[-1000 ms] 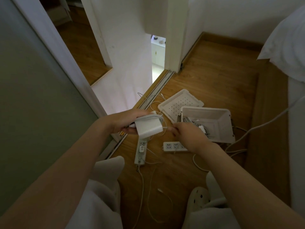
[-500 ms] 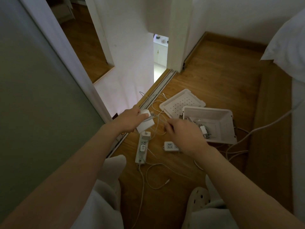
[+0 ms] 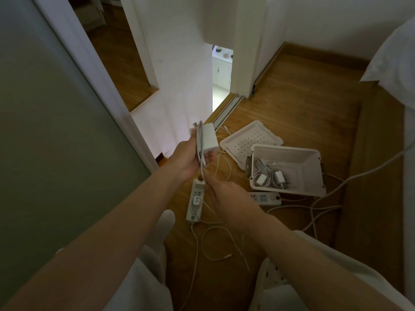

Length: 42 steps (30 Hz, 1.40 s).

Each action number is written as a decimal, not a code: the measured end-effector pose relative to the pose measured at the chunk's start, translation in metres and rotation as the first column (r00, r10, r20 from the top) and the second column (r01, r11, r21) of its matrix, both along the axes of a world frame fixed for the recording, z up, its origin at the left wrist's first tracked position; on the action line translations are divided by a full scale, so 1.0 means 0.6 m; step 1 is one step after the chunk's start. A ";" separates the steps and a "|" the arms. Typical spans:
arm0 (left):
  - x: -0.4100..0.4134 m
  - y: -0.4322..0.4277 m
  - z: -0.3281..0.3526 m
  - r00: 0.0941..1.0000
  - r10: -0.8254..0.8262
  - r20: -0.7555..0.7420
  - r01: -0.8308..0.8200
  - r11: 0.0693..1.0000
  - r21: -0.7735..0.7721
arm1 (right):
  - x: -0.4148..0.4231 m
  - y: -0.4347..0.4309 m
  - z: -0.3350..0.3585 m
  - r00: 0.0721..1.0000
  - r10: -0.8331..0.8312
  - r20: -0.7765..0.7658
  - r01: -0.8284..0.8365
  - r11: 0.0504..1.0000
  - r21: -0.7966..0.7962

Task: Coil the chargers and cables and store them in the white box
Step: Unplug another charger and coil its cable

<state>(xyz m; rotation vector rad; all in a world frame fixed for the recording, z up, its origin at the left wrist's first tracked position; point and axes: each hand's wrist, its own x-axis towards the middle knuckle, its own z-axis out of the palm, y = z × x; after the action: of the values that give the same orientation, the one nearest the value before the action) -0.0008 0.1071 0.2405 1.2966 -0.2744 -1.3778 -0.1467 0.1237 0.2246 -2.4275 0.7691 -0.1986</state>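
Note:
My left hand (image 3: 188,158) grips a white charger brick (image 3: 208,138) held upright, with loops of its thin white cable (image 3: 200,142) wound along its side. My right hand (image 3: 226,194) is just below it and pinches the same cable where it hangs down. The cable's loose end trails in a loop on the wooden floor (image 3: 219,250). The white box (image 3: 310,167) stands open on the floor to the right, with two coiled chargers (image 3: 272,177) inside.
The box's perforated white lid (image 3: 249,140) lies behind the box. Two white power strips lie on the floor, one (image 3: 195,200) under my hands, one (image 3: 267,197) in front of the box. Thicker white cords (image 3: 323,207) run right toward a bed (image 3: 395,63). A sliding door (image 3: 56,108) is at my left.
My left hand has raised and turned the charger upright, with more cable wound on it. My right hand has moved down and nearer, drawing the cable. The box's contents have come into view.

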 end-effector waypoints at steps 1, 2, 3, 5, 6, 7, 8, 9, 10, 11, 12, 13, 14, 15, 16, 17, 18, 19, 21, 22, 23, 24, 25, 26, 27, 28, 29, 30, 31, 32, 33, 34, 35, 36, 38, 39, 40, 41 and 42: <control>-0.001 0.001 0.002 0.994 0.022 -0.110 -0.026 0.999 -0.035 | 0.001 0.000 -0.001 1.000 -0.004 0.023 0.003 1.000 0.022; -0.001 0.001 0.004 0.976 0.051 -0.211 -0.065 0.996 -0.062 | 0.000 -0.002 -0.001 0.999 -0.010 0.040 0.008 0.999 0.049; 0.001 0.001 0.004 0.953 0.081 -0.291 -0.110 0.990 -0.084 | -0.001 -0.005 -0.001 0.999 -0.016 0.050 0.013 0.998 0.068; 0.005 0.004 0.007 0.927 0.067 -0.370 -0.129 0.981 -0.146 | -0.007 -0.014 0.001 0.998 -0.020 0.052 0.017 0.997 0.071; 0.005 0.005 0.009 0.924 0.023 -0.382 -0.101 0.977 -0.185 | -0.010 -0.019 0.003 0.999 -0.022 0.043 0.019 0.998 0.064; 0.005 0.007 0.012 0.922 -0.036 -0.386 -0.056 0.973 -0.224 | -0.013 -0.023 0.006 1.000 -0.021 0.017 0.020 0.999 0.050; 0.005 0.008 0.014 0.918 -0.099 -0.385 -0.002 0.967 -0.255 | -0.016 -0.027 0.008 0.999 -0.018 -0.027 0.019 0.999 0.027; 0.006 0.008 0.017 0.909 -0.170 -0.380 0.062 0.958 -0.280 | -0.021 -0.031 0.009 0.996 -0.018 -0.083 0.018 1.000 -0.004; 0.007 0.008 0.020 0.898 -0.237 -0.369 0.129 0.947 -0.295 | -0.026 -0.035 0.009 0.989 -0.026 -0.145 0.021 0.999 -0.039; 0.010 0.008 0.024 0.883 -0.307 -0.355 0.201 0.931 -0.305 | -0.031 -0.040 0.009 0.976 -0.047 -0.210 0.032 0.997 -0.074; 0.012 0.008 0.027 0.870 -0.371 -0.324 0.274 0.911 -0.309 | -0.036 -0.045 0.009 0.960 -0.086 -0.268 0.058 0.992 -0.110; 0.012 0.009 0.031 0.866 -0.427 -0.260 0.347 0.888 -0.302 | -0.040 -0.051 0.008 0.943 -0.135 -0.303 0.095 0.985 -0.145; 0.011 0.012 0.037 0.868 -0.472 -0.157 0.421 0.865 -0.272 | -0.044 -0.056 0.008 0.934 -0.181 -0.307 0.132 0.976 -0.173; 0.010 0.014 0.042 0.856 -0.516 -0.031 0.497 0.839 -0.221 | -0.046 -0.060 0.008 0.933 -0.215 -0.289 0.163 0.967 -0.193; 0.008 0.017 0.047 0.828 -0.552 0.102 0.561 0.814 -0.148 | -0.047 -0.063 0.009 0.935 -0.238 -0.264 0.186 0.960 -0.208; 0.007 0.019 0.052 0.775 -0.592 0.222 0.617 0.784 -0.063 | -0.047 -0.065 0.010 0.934 -0.257 -0.248 0.207 0.956 -0.210; 0.007 0.021 0.056 0.700 -0.639 0.319 0.669 0.743 0.020 | -0.048 -0.068 0.012 0.932 -0.277 -0.235 0.234 0.953 -0.195; 0.007 0.021 0.058 0.608 -0.685 0.401 0.711 0.695 0.107 | -0.049 -0.071 0.014 0.927 -0.300 -0.225 0.266 0.949 -0.168; 0.010 0.021 0.057 0.437 -0.718 0.542 0.715 0.643 0.274 | -0.051 -0.077 0.017 0.915 -0.341 -0.215 0.322 0.939 -0.118; 0.012 0.021 0.054 0.390 -0.710 0.586 0.682 0.650 0.335 | -0.052 -0.079 0.020 0.911 -0.354 -0.211 0.337 0.935 -0.114; 0.014 0.021 0.051 0.376 -0.702 0.605 0.644 0.667 0.374 | -0.052 -0.080 0.022 0.910 -0.363 -0.202 0.344 0.931 -0.124; 0.015 0.020 0.049 0.386 -0.693 0.609 0.615 0.685 0.389 | -0.051 -0.079 0.025 0.911 -0.368 -0.186 0.347 0.928 -0.140; 0.015 0.019 0.048 0.397 -0.682 0.614 0.595 0.701 0.394 | -0.048 -0.079 0.028 0.913 -0.372 -0.169 0.349 0.925 -0.152; 0.014 0.018 0.046 0.396 -0.673 0.624 0.581 0.710 0.398 | -0.045 -0.078 0.030 0.914 -0.376 -0.151 0.353 0.922 -0.159; 0.013 0.016 0.042 0.381 -0.666 0.641 0.567 0.716 0.407 | -0.043 -0.078 0.031 0.915 -0.381 -0.132 0.360 0.919 -0.159; 0.014 0.014 0.037 0.345 -0.661 0.666 0.551 0.718 0.426 | -0.041 -0.078 0.031 0.914 -0.389 -0.114 0.370 0.916 -0.157; 0.015 0.013 0.030 0.291 -0.656 0.696 0.529 0.717 0.454 | -0.039 -0.078 0.031 0.912 -0.397 -0.098 0.380 0.912 -0.155; 0.016 0.013 0.022 0.230 -0.650 0.724 0.499 0.718 0.486 | -0.037 -0.078 0.030 0.911 -0.404 -0.086 0.388 0.908 -0.158; 0.017 0.013 0.015 0.186 -0.640 0.746 0.466 0.726 0.506 | -0.035 -0.077 0.030 0.911 -0.405 -0.081 0.388 0.906 -0.167; 0.017 0.013 0.011 0.170 -0.626 0.761 0.435 0.741 0.512 | -0.033 -0.075 0.030 0.912 -0.401 -0.084 0.382 0.907 -0.178; 0.016 0.012 0.008 0.173 -0.608 0.775 0.406 0.761 0.507 | -0.030 -0.073 0.031 0.914 -0.395 -0.089 0.374 0.909 -0.186; 0.014 0.012 0.007 0.182 -0.585 0.790 0.374 0.784 0.495 | -0.027 -0.070 0.031 0.917 -0.388 -0.092 0.367 0.912 -0.185; 0.012 0.011 0.005 0.187 -0.558 0.808 0.341 0.809 0.480 | -0.024 -0.067 0.032 0.920 -0.381 -0.089 0.362 0.915 -0.179; 0.009 0.010 0.004 0.190 -0.525 0.830 0.312 0.834 0.456 | -0.021 -0.062 0.032 0.924 -0.374 -0.082 0.357 0.919 -0.171; 0.005 0.010 0.000 0.224 -0.462 0.858 0.278 0.874 0.398 | -0.015 -0.052 0.033 0.935 -0.346 -0.076 0.331 0.930 -0.158; 0.003 0.010 -0.002 0.254 -0.439 0.862 0.264 0.889 0.374 | -0.012 -0.046 0.033 0.942 -0.327 -0.081 0.312 0.938 -0.152; 0.003 0.010 -0.002 0.286 -0.419 0.862 0.253 0.901 0.354 | -0.008 -0.040 0.033 0.947 -0.308 -0.091 0.293 0.945 -0.147; 0.003 0.011 -0.003 0.318 -0.400 0.860 0.241 0.911 0.335 | -0.004 -0.034 0.033 0.951 -0.292 -0.101 0.276 0.950 -0.147; 0.001 0.011 -0.002 0.351 -0.384 0.854 0.230 0.919 0.319 | -0.001 -0.028 0.032 0.954 -0.277 -0.111 0.260 0.954 -0.152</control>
<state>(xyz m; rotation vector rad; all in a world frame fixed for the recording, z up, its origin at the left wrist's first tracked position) -0.0003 0.1137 0.2393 2.1393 -1.2689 -0.8143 -0.1472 0.1067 0.2438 -2.4738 1.1830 -0.2043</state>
